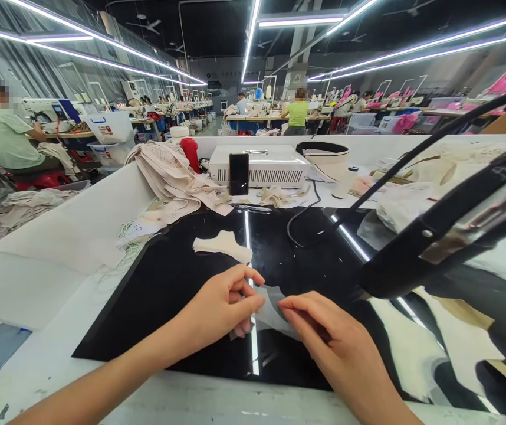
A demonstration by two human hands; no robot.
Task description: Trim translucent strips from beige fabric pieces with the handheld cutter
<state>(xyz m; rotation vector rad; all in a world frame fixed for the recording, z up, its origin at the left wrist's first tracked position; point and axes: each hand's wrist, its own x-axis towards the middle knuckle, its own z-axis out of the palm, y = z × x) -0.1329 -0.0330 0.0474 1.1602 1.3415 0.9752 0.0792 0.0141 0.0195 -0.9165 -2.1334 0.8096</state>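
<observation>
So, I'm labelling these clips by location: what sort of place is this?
Probably a garment sewing workshop: rows of sewing machines, a heap of beige fabric, and pale cut pieces on the worktable.

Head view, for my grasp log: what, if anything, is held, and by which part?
A translucent sheet, apparently pinched at its right edge by the right hand; whether the left hand grips it cannot be told.

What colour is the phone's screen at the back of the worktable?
Black: the upright smartphone's dark glass screen shows it in the head view.
</observation>
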